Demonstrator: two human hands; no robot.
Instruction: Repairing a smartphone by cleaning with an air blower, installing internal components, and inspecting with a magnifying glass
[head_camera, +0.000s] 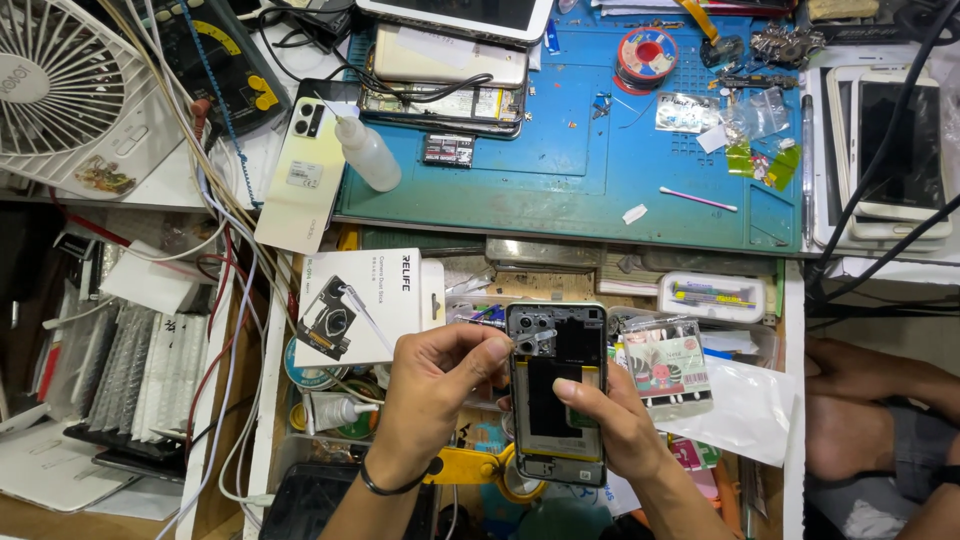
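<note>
between both hands, opened phone (556, 395), right hand (615, 420) gripping, left hand (435, 385) at top

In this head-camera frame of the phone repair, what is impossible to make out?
- Head view: the small part pinched by the left hand at the opened phone is too small to identify.
- The phone's lower right edge is covered by the right hand.
- The drawer's contents beneath both hands are hidden.
- The white fan is cut off by the left and top edges.
</note>
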